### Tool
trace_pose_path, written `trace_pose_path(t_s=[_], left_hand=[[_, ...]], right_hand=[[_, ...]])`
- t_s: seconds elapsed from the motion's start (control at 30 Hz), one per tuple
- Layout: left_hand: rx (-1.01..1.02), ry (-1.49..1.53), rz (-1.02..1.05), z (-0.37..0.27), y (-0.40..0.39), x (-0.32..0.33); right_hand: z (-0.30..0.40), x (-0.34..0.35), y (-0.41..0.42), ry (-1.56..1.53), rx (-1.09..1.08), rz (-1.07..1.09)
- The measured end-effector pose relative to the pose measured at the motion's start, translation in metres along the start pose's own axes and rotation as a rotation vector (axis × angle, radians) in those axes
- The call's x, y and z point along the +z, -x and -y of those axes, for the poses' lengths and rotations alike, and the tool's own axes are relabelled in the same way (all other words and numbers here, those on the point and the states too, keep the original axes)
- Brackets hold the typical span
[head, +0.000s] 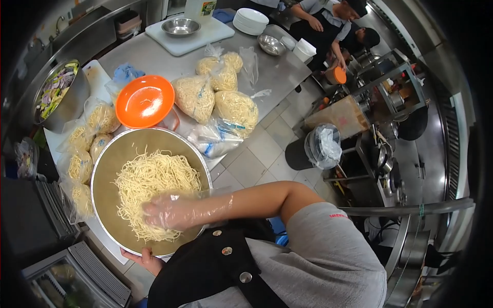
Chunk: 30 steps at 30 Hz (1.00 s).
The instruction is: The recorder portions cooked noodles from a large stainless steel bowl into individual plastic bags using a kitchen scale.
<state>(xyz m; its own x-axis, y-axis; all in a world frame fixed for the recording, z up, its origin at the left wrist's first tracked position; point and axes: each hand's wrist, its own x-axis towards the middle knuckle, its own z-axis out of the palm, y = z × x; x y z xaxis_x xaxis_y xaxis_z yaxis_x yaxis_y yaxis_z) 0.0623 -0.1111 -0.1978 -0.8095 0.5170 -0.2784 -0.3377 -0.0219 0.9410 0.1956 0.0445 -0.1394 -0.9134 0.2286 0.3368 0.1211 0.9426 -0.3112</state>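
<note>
A large round metal bowl [104,215] stands at the near end of the steel table, with a heap of pale yellow noodles [158,173] inside. My right hand [169,211], in a clear plastic glove, reaches into the noodles; its fingers are partly buried, so whether it grasps any is unclear. At the near rim, my bare left hand [144,260] holds the bowl from outside, thumb by the edge. Bagged noodles [194,96] lie beyond the bowl, and several smaller noodle bags [79,165] line its left side. An orange plastic plate [145,101] sits just past the far rim.
A metal bowl of cut vegetables [63,100] is at the left. Farther back are a white cutting board [212,32] with a small steel bowl [181,27], and stacked white plates [250,21]. A black bin [298,154] stands on the tiled floor; co-workers are at the upper right.
</note>
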Motion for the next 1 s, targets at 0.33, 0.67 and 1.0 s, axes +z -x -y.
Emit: trace_pose_path(t_s=[0.33,0.67,1.0], left_hand=[[-0.044,-0.035,0.038,0.006,-0.007,-0.011],[-0.054,-0.062,-0.009,0.005,-0.005,-0.008],[-0.054,-0.032,0.005,0.005,-0.001,0.0]], right_hand=[[-0.017,-0.084,-0.06,-0.023,0.351,0.067],[0.004,-0.032,-0.008,-0.009,0.271,0.255],[-0.028,-0.011,-0.022,0.004,0.486,0.445]])
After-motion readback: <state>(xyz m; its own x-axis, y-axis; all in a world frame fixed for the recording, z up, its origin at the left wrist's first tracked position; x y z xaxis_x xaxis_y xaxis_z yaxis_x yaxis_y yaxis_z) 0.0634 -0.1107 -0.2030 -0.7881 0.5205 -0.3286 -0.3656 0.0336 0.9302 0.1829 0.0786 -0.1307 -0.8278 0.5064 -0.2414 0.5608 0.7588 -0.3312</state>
